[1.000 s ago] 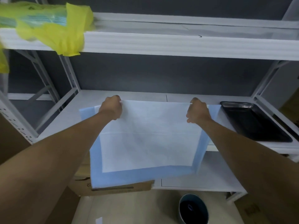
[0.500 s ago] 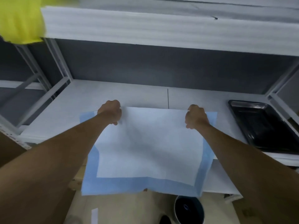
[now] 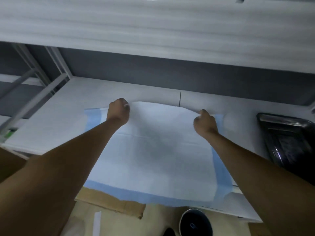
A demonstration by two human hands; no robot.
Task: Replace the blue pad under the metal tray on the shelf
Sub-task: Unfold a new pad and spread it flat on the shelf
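Note:
A blue pad (image 3: 158, 150) with a white middle and blue border lies spread over the white shelf (image 3: 56, 120), its near edge hanging past the shelf front. My left hand (image 3: 118, 110) grips the pad's far edge near the left corner. My right hand (image 3: 205, 124) pinches the far edge near the right corner. The far edge bulges up between my hands. The dark metal tray (image 3: 288, 138) sits on the shelf at the right, apart from the pad.
An upper shelf (image 3: 153, 28) overhangs close above. A grey back wall (image 3: 170, 77) closes the rear. Below lie a cardboard piece (image 3: 110, 203), a dark round bin (image 3: 196, 222) and a lower shelf edge (image 3: 238, 212).
My hands have pushed the pad's far edge deeper onto the shelf, so less of it hangs over the front. My view has tilted down and moved closer.

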